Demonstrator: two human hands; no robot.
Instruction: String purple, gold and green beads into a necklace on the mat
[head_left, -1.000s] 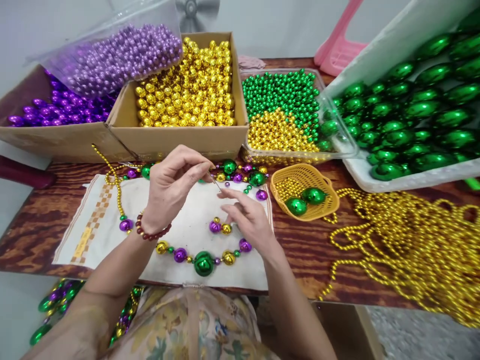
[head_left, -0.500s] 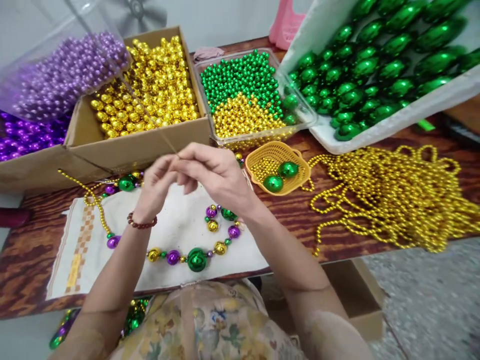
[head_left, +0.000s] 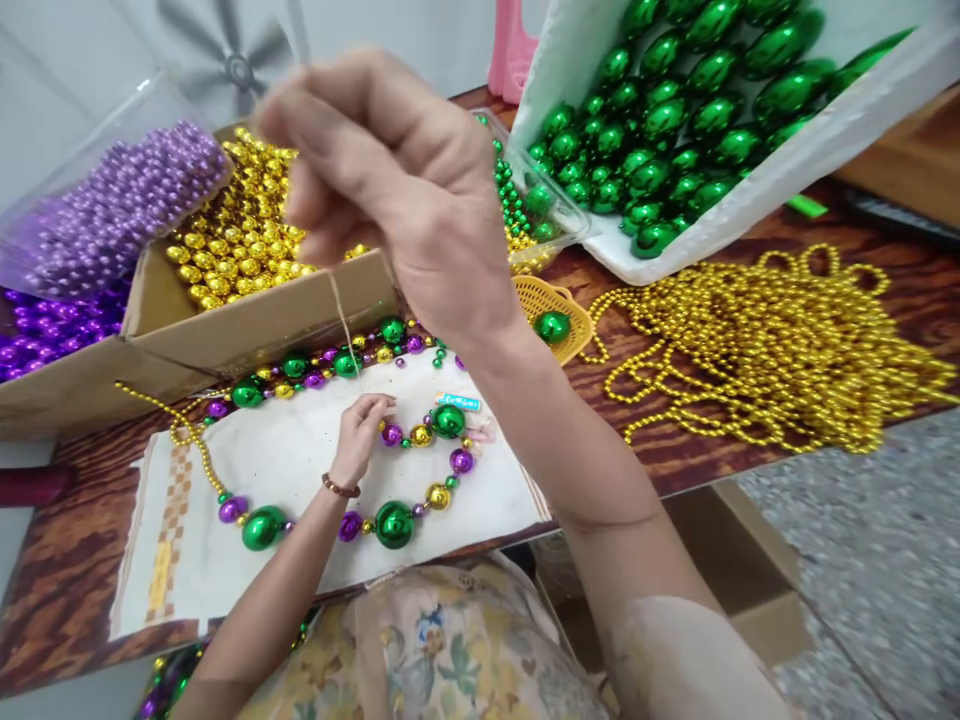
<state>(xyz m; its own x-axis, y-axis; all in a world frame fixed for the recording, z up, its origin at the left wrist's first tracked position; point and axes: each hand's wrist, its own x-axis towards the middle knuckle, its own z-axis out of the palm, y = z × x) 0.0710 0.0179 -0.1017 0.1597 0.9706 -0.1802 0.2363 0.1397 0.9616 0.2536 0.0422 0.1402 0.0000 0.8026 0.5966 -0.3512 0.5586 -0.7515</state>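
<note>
My right hand (head_left: 405,190) is raised high and close to the camera, its fingers pinched together. A thin pale thread (head_left: 343,318) hangs from under it down towards my left hand. Low over a white cloth (head_left: 300,440), my left hand (head_left: 361,430) is closed with its fingertips at the end of a bead strand, beside a purple bead (head_left: 391,435). The fingertip contact is too small to make out fully. The strand curves across the cloth with purple and gold beads and large green balls (head_left: 394,525). Its far end is a gold bead chain (head_left: 206,450).
Behind stand a carton of gold beads (head_left: 262,300), a clear tub of lilac beads (head_left: 127,210) and a foam box (head_left: 637,265) of green balls. An orange basket (head_left: 574,345) and a gold chain heap (head_left: 765,350) lie right. Another finished-looking strand (head_left: 296,366) lies along the carton.
My hands were together above the cloth. My right hand has risen towards the camera, and my left hand has gone down to the strand's end, with the thread stretching between them.
</note>
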